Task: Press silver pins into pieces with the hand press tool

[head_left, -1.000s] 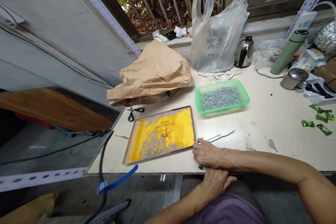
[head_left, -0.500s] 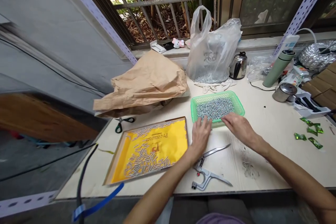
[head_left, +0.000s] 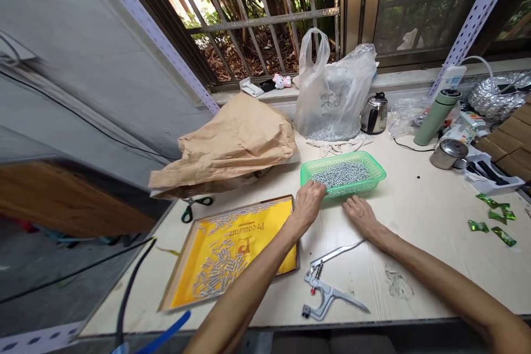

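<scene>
A green plastic basket point(head_left: 377, 181) of small silvery metal pieces point(head_left: 346, 173) stands in front of me. My left hand point(head_left: 309, 203) is closed on its near left rim. Lower down, my right hand point(head_left: 359, 212) rests by the basket's near wall, fingers stretched toward the table; its fingertips are partly hidden. Left of my hands lies a shallow tray point(head_left: 177, 282) with a yellow sheet point(head_left: 276, 221), where similar metal pieces point(head_left: 222, 271) are scattered. Snap-fastener pliers point(head_left: 327, 287) lie with handles apart below my hands.
A crumpled brown paper bag point(head_left: 236, 146) and black-handled scissors point(head_left: 187, 213) are at the left. Behind the basket stand a plastic bag point(head_left: 332, 97) and a steel kettle point(head_left: 374, 114). To the right are a green flask point(head_left: 437, 116), a metal cup point(head_left: 448, 154) and green wrappers point(head_left: 498, 215).
My left hand has moved up and taken hold of the basket rim. My right hand has left the rim and come down toward the table. The basket's near wall shows more.
</scene>
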A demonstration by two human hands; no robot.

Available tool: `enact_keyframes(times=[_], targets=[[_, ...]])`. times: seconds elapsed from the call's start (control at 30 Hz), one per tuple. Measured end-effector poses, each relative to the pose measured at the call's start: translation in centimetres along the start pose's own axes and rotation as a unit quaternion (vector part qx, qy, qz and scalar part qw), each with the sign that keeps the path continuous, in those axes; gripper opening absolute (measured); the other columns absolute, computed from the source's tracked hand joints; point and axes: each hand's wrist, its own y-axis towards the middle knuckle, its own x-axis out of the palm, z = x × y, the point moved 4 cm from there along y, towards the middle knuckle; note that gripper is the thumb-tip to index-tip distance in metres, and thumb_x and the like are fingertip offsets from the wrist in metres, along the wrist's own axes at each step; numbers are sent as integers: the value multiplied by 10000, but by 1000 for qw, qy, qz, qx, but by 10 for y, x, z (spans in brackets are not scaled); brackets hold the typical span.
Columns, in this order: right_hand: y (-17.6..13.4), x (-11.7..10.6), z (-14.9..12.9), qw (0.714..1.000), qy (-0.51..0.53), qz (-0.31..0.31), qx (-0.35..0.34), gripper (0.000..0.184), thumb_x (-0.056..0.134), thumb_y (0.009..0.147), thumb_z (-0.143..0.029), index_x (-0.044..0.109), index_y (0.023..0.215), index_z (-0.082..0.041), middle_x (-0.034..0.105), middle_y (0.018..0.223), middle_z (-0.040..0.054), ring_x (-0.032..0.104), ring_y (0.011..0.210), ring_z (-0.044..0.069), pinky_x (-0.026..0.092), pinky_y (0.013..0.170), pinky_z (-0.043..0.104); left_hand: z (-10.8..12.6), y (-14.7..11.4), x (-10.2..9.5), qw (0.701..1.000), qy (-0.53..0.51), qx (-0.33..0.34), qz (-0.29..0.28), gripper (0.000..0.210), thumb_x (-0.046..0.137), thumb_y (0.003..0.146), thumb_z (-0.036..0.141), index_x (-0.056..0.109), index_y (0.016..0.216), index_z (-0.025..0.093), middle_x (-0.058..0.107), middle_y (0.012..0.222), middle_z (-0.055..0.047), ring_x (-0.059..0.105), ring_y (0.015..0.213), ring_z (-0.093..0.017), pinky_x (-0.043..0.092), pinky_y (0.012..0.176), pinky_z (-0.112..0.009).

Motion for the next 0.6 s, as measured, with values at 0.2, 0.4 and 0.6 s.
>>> enact_keyframes(times=[0.2,0.4,0.6], targets=[[-32,-23,-28,994,23,46,-94,272,405,897,-23,629,862,-174,615,809,55,519,783,183,408,647,279,7,-19,30,999,18,22,13,181,484,903,86,635,847,168,641,844,-65,568,854,-210,458,705,-289],[20,-56,33,987,59,-29,150,334,371,914,-63,608,1130,-156,615,1052,122,550,975,211,419,755,280,22,-62,25,988,-27,50,144,243,573,882,165,577,1125,181,629,1044,-67,562,917,-202,490,795,-329],[85,-40,52,978,89,-79,169,345,364,889,-64,614,1127,-48,613,1078,209,565,977,257,420,790,331,-35,-125,14,983,-36,-55,169,163,499,920,170,645,991,180,657,1007,-77,573,891,-186,506,779,-305]])
